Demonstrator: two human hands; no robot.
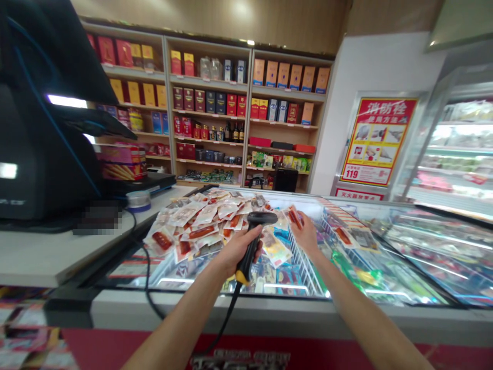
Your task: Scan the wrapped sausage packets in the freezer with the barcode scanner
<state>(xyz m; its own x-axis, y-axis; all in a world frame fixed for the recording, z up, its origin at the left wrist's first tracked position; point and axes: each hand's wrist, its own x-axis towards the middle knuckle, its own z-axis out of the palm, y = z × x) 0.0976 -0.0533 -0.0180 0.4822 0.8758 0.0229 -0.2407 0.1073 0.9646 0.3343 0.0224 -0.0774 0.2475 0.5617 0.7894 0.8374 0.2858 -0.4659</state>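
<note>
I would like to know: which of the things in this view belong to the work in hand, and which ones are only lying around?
Seemingly part of the work:
- scanner, in the left hand
- packet, in the right hand
- packet pile, on the freezer
- loose packets, farther right

Seemingly just around:
- shelf boxes
- pink box, at the left
- poster

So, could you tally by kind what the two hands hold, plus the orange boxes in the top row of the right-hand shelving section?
Barcode scanner, in the left hand: 1
Packet, in the right hand: 1
Orange boxes, top row: 6
Total: 8
</note>
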